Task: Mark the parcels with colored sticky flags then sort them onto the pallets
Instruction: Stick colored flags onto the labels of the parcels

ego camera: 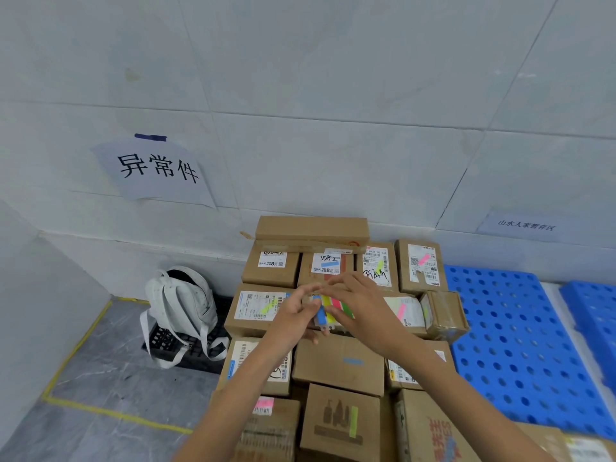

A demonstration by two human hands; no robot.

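Head view: my left hand (pixel 293 310) pinches the sticky flags pad (pixel 328 311) while my right hand's (pixel 361 303) fingertips close on its strips, above the stacked parcels (pixel 338 361). Blue pallet (pixel 513 345) lies right; white tiled wall (pixel 333 111) behind.

Beyond my hands rises a pale tiled wall (pixel 333 95) bearing a taped paper sign (pixel 156 170) up to my left. Left of my arms, grey marbled floor (pixel 100 388) carries yellow tape lines (pixel 113 414).
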